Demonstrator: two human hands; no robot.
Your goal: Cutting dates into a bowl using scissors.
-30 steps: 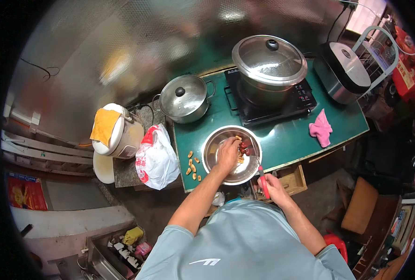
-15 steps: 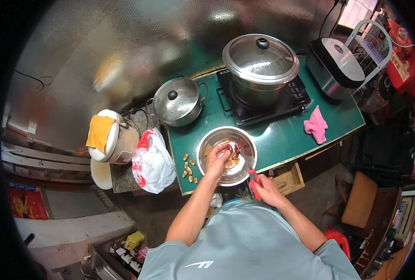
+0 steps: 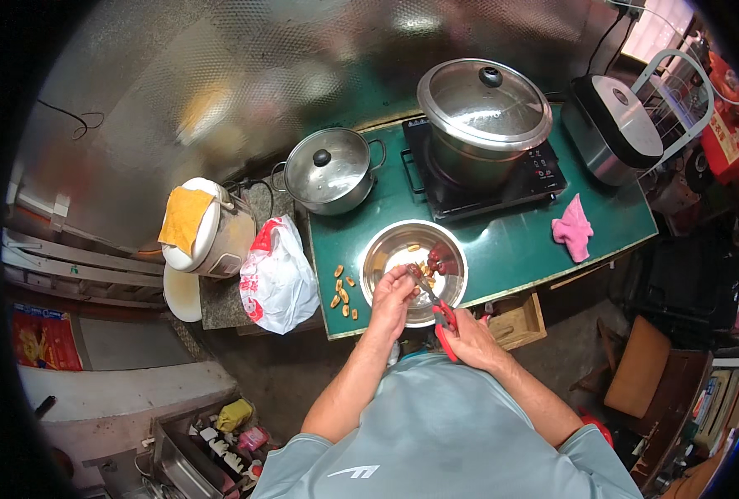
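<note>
Over a steel bowl (image 3: 464,249) my left hand (image 3: 392,299) pinches a dark red date (image 3: 412,270) between thumb and fingertips. My right hand (image 3: 474,341) grips red-handled scissors (image 3: 444,319). Their blades point up and left across the bowl and reach the date at my left fingertips; whether they touch it, I cannot tell. Inside the bowl lie several whole dark red dates (image 3: 441,259) at the right and several pale brown cut pieces (image 3: 414,248). More cut pieces (image 3: 343,296) are scattered on the green table left of the bowl.
Behind the bowl stand a lidded pot (image 3: 328,179) and a large lidded pot (image 3: 477,158) on a black induction cooker (image 3: 544,179). A pink cloth (image 3: 572,229) lies at the right, below a rice cooker (image 3: 610,125). A white plastic bag (image 3: 282,279) is at the left. An open drawer (image 3: 521,324) juts out below.
The scissors have moved up and left, from beside the bowl's rim to the date at my left fingertips. The whole view has shifted slightly.
</note>
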